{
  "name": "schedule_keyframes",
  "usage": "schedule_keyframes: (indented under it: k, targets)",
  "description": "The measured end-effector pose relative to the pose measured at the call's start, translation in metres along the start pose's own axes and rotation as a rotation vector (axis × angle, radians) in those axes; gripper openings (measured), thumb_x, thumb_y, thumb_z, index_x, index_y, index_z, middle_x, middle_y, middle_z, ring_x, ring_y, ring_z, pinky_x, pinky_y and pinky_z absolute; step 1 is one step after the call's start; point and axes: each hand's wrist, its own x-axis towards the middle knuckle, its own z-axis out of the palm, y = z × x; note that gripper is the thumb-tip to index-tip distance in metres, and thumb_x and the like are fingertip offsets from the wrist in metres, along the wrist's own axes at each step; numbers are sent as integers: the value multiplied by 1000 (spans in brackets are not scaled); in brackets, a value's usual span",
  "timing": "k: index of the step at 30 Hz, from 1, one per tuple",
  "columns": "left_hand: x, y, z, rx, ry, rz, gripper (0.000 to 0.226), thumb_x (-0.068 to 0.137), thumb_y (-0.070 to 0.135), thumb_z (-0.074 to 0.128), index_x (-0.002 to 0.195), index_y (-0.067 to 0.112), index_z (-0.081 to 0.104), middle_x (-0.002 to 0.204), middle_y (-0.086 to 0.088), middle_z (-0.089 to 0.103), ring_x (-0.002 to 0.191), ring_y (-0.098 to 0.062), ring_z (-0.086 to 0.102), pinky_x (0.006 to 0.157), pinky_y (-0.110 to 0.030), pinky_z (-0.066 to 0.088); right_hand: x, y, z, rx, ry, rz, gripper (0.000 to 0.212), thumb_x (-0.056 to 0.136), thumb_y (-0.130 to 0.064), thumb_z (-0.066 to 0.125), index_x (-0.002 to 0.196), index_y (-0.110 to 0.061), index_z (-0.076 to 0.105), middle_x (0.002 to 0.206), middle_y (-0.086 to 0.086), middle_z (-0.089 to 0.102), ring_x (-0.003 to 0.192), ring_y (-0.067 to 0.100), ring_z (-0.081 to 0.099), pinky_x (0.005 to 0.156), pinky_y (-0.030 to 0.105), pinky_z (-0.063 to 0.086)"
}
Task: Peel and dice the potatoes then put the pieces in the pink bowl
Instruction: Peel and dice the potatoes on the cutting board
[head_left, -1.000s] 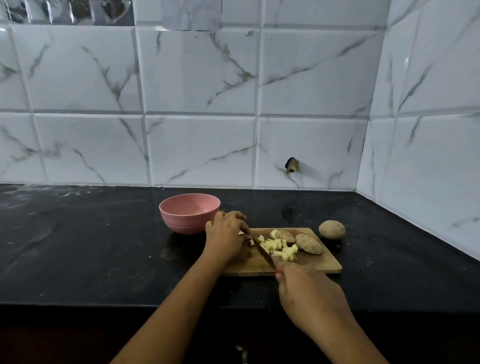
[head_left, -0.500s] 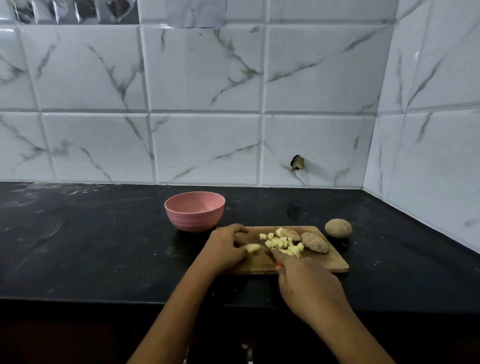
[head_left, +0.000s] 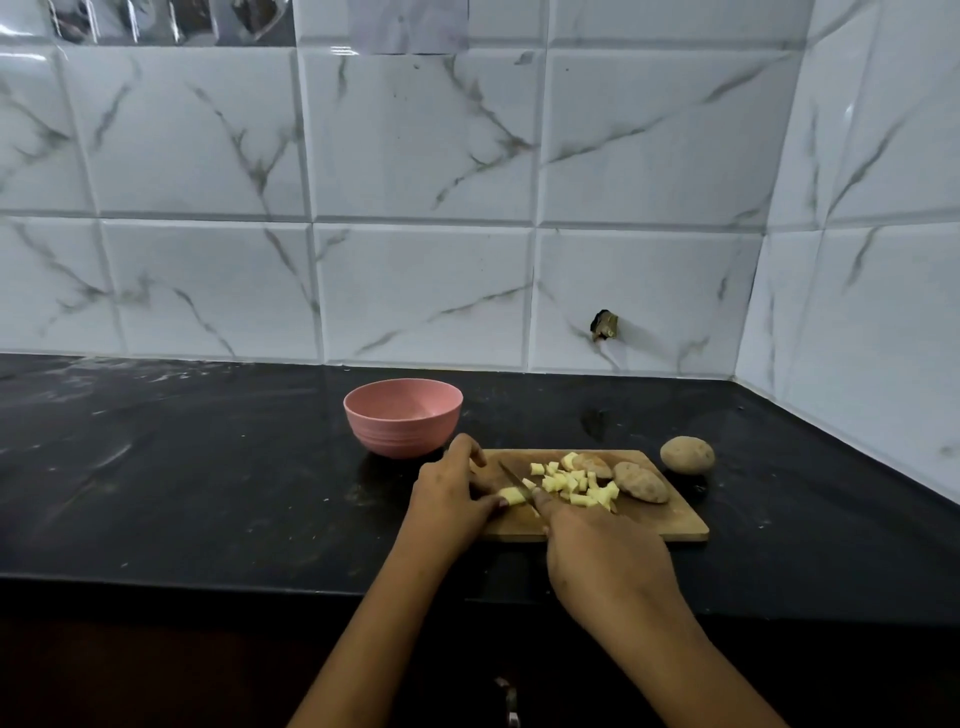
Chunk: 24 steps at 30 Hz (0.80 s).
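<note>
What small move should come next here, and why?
Probably one more cut: the right hand presses the knife down through the potato piece. The left hand pins that piece on the board, the blade lies just at its right end, and it is larger than the dice beside it. The bowl holds nothing yet.

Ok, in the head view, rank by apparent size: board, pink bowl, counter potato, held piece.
1. board
2. pink bowl
3. counter potato
4. held piece
Gaps are clear despite the bowl sitting farther back.
</note>
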Motion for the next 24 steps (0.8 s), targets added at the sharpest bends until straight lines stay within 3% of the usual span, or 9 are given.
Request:
schedule_keyframes:
  k: [6, 10, 14, 19, 21, 24]
  targets:
    - [0, 1, 2, 45, -12, 63, 37, 75, 16, 77, 97, 18, 46, 98, -3, 64, 95, -20, 61, 85, -40, 51, 4, -15, 8, -74, -49, -19, 68, 96, -6, 46, 154, -22, 13, 116, 5, 60, 97, 21, 61, 65, 32, 41]
    - [-8, 2, -1, -14, 54, 82, 39, 72, 12, 79, 91, 19, 45, 83, 4, 66, 83, -11, 65, 73, -29, 53, 12, -14, 1, -51, -15, -23, 56, 97, -8, 43, 149, -24, 29, 121, 4, 60, 104, 22, 61, 69, 33, 41]
    - [-12, 3, -4, -36, 79, 78, 38, 73, 8, 77, 89, 18, 44, 76, 10, 63, 77, -4, 65, 69, -21, 53, -8, -10, -1, -7, 49, -45, 62, 97, -10, 44, 151, -28, 20, 120, 1, 58, 97, 19, 62, 59, 29, 39]
    - [-10, 3, -4, -80, 70, 57, 36, 73, 1, 74, 84, 16, 44, 73, 11, 63, 72, -3, 65, 67, -17, 53, -7, -21, 8, -75, -83, -15, 71, 96, -6, 47, 154, -20, 9, 116, 6, 61, 97, 21, 62, 63, 32, 42]
    - [-9, 2, -4, -94, 63, 53, 36, 74, -1, 73, 82, 17, 43, 73, 13, 61, 73, -2, 65, 67, -14, 52, -1, -28, 9, -74, -84, -12, 68, 97, -5, 45, 154, -17, 10, 117, 7, 61, 98, 22, 62, 58, 31, 39]
    - [-10, 0, -5, -130, 53, 51, 39, 75, -6, 69, 80, 22, 42, 74, 12, 63, 74, -1, 66, 70, -17, 55, 8, -27, 7, -53, -47, -15, 62, 98, -6, 43, 153, -20, 19, 120, 6, 60, 102, 22, 61, 66, 32, 41]
